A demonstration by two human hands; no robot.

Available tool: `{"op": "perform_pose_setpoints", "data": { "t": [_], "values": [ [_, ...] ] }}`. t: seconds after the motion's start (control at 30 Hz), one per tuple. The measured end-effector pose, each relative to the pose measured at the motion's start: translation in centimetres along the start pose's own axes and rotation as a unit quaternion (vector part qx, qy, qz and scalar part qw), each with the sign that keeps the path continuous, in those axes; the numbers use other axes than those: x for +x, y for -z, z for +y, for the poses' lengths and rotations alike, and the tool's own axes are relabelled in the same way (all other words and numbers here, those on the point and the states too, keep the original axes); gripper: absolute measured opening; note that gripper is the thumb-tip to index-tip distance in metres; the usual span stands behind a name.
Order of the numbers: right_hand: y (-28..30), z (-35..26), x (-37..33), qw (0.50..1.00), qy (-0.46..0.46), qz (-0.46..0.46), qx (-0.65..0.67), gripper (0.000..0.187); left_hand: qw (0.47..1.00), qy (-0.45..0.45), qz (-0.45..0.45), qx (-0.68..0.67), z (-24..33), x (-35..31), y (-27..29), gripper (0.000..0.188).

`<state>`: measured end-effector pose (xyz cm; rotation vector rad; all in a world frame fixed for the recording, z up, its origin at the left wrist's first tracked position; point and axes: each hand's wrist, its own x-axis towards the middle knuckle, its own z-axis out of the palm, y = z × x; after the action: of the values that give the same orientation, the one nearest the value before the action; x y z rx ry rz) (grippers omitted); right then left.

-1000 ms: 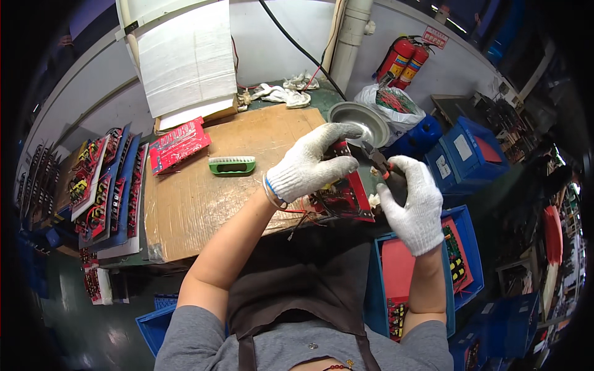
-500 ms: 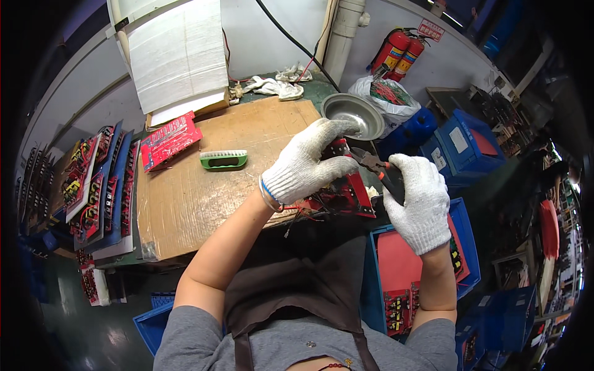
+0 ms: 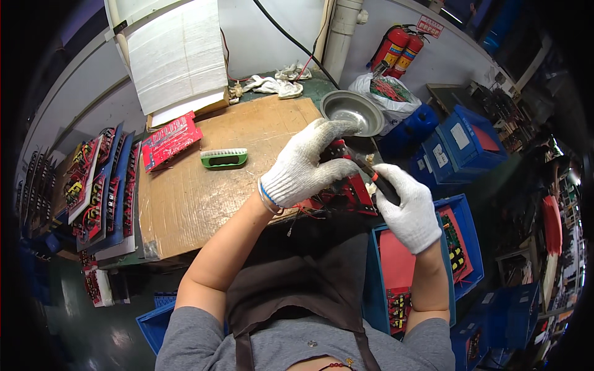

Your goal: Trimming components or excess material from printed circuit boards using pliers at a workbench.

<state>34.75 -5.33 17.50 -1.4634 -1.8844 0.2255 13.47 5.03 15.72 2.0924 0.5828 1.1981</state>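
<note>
Right of centre, I see the white-gloved left hand pinching a flat red circuit board, black-handled metal pliers slanting up-left toward it (clasped by the white-gloved right hand).

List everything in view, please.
Flat circuit board: one, red, centre
Metal pliers: one, black and orange, centre
Flat cardboard sheet: one, brown, centre left
Oblong bristle brush: one, green, on cardboard
Round metal bowl: one, silver, upper centre
Cylindrical extinguishers: two, red, upper right
Rectangular bins: several, blue, mostly right
Stacked boards: many, red, far left
Sheet stack: one, white, upper left
Gloved left hand: one, white, gripping circuit board
Gloved right hand: one, white, gripping pliers
</note>
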Motion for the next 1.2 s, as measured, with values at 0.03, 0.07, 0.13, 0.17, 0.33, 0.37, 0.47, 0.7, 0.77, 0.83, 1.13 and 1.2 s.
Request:
{"op": "perform_pose_setpoints", "data": {
  "t": [0.03,0.07,0.13,0.17,0.33,0.37,0.47,0.7,0.77,0.83,1.13,1.2],
  "values": [
    [0.4,0.1,0.2,0.989,-0.083,-0.076,0.098,0.031,1.0,0.0,-0.001,0.001,0.0,-0.1,0.0,0.06],
    [0.3,0.4,0.4,0.989,-0.084,-0.075,0.1,0.031,1.0,-0.013,0.004,0.01,-0.1,-0.2,0.0,0.061],
    [-0.1,1.1,0.6,0.901,-0.183,-0.181,0.351,0.038,0.999,-0.026,0.007,0.021,-0.2,-0.4,0.0,0.061],
    [-0.7,1.1,0.5,0.885,-0.197,-0.181,0.382,0.039,1.0,-0.019,0.009,0.01,-0.2,-0.8,0.2,0.061],
    [-2.2,2.6,0.3,0.843,-0.219,-0.216,0.441,0.04,1.0,0.011,0.007,-0.017,-0.4,-1.4,0.8,0.065],
    [-2.6,2.9,0.3,0.826,-0.218,-0.214,0.473,0.04,1.0,0.002,0.011,-0.019,-0.7,-1.5,0.8,0.067],
    [-3.2,2.8,0.4,0.796,-0.262,-0.204,0.505,0.038,1.0,-0.017,0.015,0.009,-1.6,-2.2,1.4,0.074],
    [-5.7,3.2,-0.8,0.876,-0.201,-0.151,0.411,0.042,0.997,0.026,0.041,-0.056,-3.5,-4.3,2.6,0.089],
    [-5.2,2.3,-0.5,0.979,-0.028,-0.063,0.191,0.046,0.998,0.026,0.033,-0.052,-3.2,-4.1,2.7,0.099],
    [-4.1,1.2,0.1,0.979,-0.018,-0.087,0.185,0.046,0.999,0.012,0.024,-0.024,-3.0,-4.0,2.9,0.099],
    [-2.7,0.5,1.4,0.984,0.015,-0.134,0.116,0.045,0.999,-0.045,0.012,0.027,-2.8,-3.7,2.6,0.098],
    [-2.9,0.5,1.4,0.986,0.029,-0.125,0.105,0.045,0.998,-0.051,0.019,0.02,-2.7,-3.8,2.6,0.097]
  ]
}}
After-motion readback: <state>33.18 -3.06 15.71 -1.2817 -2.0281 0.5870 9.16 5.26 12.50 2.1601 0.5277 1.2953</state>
